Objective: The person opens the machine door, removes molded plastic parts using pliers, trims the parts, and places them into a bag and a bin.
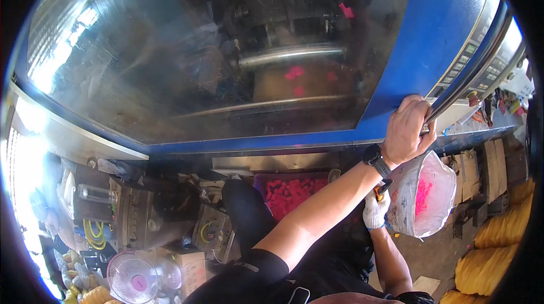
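Observation:
My left hand point(407, 129), bare with a black watch on the wrist, reaches across to the right edge of the blue machine door point(391, 77). Its fingers are curled round a metal door handle point(426, 128) by the control panel. Below that forearm, my right hand point(375, 210) wears a white glove and is closed on a small orange-and-black tool point(383, 189); its exact kind is hard to make out. Beside the glove stands a white sack point(405, 196) with pink pieces inside. Through the door's dark window point(187, 54), a few pink pieces show.
A purple crate point(260, 182) of pink pieces sits below the machine. At the lower left are a fan point(134, 277), a cardboard box point(191, 267) and metal blocks point(136, 210). Yellow sacks point(487, 270) line the right, near wooden boards point(494, 171).

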Motion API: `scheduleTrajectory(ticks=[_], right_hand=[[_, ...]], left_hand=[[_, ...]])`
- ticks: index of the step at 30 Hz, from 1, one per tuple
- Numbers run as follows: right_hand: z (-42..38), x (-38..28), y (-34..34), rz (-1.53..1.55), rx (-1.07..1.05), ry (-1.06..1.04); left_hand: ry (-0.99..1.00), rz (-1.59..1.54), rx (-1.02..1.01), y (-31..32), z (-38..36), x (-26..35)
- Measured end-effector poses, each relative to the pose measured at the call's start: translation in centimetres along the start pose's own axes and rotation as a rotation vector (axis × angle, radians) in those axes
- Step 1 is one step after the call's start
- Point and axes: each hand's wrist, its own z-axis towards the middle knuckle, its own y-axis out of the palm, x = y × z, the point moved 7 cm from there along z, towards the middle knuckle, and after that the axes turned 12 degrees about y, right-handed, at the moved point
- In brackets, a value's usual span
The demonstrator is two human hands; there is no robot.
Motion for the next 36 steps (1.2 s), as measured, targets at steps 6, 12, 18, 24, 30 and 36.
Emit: scheduleTrajectory(ticks=[6, 12, 18, 24, 30, 36], right_hand=[[0.20, 0.37, -0.29, 0.012, 0.005, 0.016], [0.25, 0.26, -0.27, 0.000, 0.002, 0.009], [0.22, 0.12, -0.18, 0.018, 0.000, -0.002], [0.24, 0.14, -0.10, 0.054, -0.004, 0.005], [0.31, -0.16, 0.06, 0.027, -0.016, -0.002], [0.26, -0.33, 0.22, 0.055, -0.017, 0.016]], left_hand=[[0.003, -0.003, 0.012, -0.02, 0.03, -0.05], [-0.007, -0.006, 0.003, 0.01, 0.11, -0.13], [-0.014, -0.002, 0.006, 0.03, 0.18, -0.16], [-0.016, -0.006, 0.009, 0.01, 0.25, -0.15], [-0.014, -0.007, -0.005, 0.08, 0.19, -0.28], [-0.007, -0.009, 0.001, -0.03, 0.28, -0.16]])
